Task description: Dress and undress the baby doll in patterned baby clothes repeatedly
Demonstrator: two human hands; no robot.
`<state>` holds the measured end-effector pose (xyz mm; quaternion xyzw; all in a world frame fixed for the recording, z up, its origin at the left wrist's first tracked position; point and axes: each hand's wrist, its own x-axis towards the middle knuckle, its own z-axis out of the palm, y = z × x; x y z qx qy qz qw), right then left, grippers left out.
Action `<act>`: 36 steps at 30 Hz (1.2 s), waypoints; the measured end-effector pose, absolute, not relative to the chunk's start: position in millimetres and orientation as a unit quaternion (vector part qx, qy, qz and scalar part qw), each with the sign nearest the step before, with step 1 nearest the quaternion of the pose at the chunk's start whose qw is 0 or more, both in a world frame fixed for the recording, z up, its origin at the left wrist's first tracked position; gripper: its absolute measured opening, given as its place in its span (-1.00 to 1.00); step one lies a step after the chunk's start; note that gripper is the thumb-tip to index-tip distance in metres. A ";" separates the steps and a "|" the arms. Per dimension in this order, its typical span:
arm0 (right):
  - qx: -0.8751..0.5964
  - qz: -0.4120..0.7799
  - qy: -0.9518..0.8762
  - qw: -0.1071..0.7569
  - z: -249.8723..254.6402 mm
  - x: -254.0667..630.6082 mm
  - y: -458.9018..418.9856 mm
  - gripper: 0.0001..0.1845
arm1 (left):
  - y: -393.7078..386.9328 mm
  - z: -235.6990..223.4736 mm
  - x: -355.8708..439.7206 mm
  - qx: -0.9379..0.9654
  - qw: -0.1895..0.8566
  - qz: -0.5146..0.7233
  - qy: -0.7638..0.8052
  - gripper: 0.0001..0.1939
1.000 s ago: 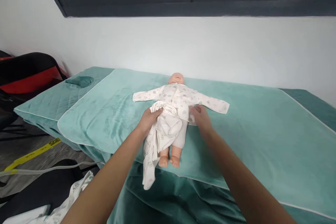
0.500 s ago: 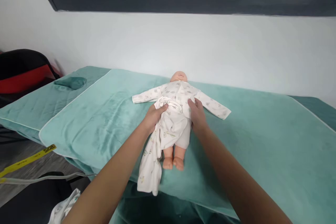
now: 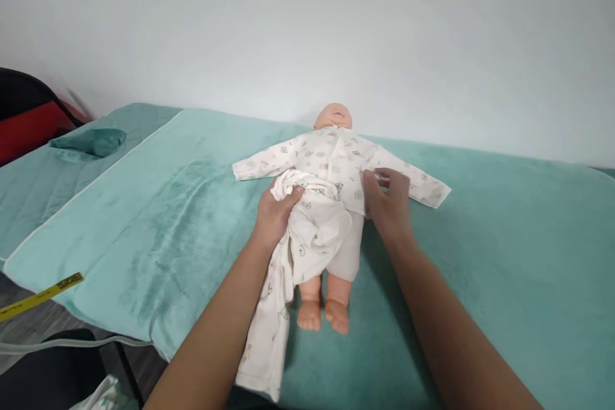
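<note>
A baby doll point(image 3: 332, 116) lies on its back on a teal towel point(image 3: 182, 205), dressed in a white printed top point(image 3: 336, 157) with both sleeves spread out. White printed trousers point(image 3: 293, 250) are bunched over its belly and hang down past its left side to the bed's edge. My left hand point(image 3: 275, 211) is closed on the bunched waistband of the trousers. At the hem of the top, on the doll's other side, my right hand point(image 3: 387, 198) has its fingers curled on the cloth. The doll's bare feet point(image 3: 323, 315) point toward me.
The towel covers a teal padded bed point(image 3: 528, 256) against a white wall. A face hole point(image 3: 91, 141) shows in the bed at the far left. A black and red bag point(image 3: 24, 122) sits beyond it. Yellow tape point(image 3: 43, 295) marks the floor at lower left.
The view has dropped and come closer. My right hand shifted from the doll's side up to the hem of the top. My left hand kept its hold on the trousers.
</note>
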<state>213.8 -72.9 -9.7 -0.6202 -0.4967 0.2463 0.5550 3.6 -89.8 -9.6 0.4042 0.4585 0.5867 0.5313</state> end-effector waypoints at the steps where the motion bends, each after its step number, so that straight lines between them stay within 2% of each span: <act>1: -0.611 0.198 -0.513 0.569 -5.5 212.7 -77.9 -0.55 | -92.3 -8.6 3.7 0.412 0.503 0.595 0.472 -0.51; 3: -0.556 0.191 -0.544 0.599 5.7 205.6 -90.3 -0.61 | -99.9 -4.8 4.9 0.419 0.457 0.608 0.497 -0.59; 6: -0.416 0.399 -0.589 0.567 22.8 191.4 -109.5 -0.66 | -117.6 5.2 10.9 0.427 0.445 0.610 0.498 -0.70; 9: -0.352 0.544 -0.589 0.483 32.9 187.8 -122.3 -0.65 | -137.4 20.0 21.0 0.437 0.494 0.598 0.457 -0.71; 13: -0.310 0.661 -0.572 0.373 35.2 200.8 -130.6 -0.50 | -156.6 40.3 31.5 0.398 0.581 0.572 0.422 -0.63; 15: -0.298 0.699 -0.545 0.355 33.7 205.5 -134.7 -0.43 | -163.9 46.5 31.8 0.374 0.639 0.534 0.409 -0.57; 20: -0.289 0.731 -0.438 0.436 25.7 197.1 -153.0 -0.42 | -189.2 47.1 19.6 0.335 0.710 0.473 0.400 -0.47; 26: -0.281 0.760 -0.387 0.439 11.0 197.7 -201.8 -0.46 | -226.6 44.3 -1.3 0.344 0.770 0.397 0.362 -0.44; 29: -0.325 0.734 -0.430 0.414 4.4 208.1 -230.6 -0.54 | -239.0 45.9 -7.2 0.376 0.773 0.349 0.373 -0.49; 33: -0.425 0.681 -0.453 0.389 2.0 205.7 -265.5 -0.69 | -251.1 53.1 -2.5 0.401 0.737 0.361 0.408 -0.66; 36: -0.416 0.733 -0.382 0.378 2.2 194.3 -285.5 -0.63 | -260.4 61.3 3.5 0.426 0.719 0.346 0.427 -0.70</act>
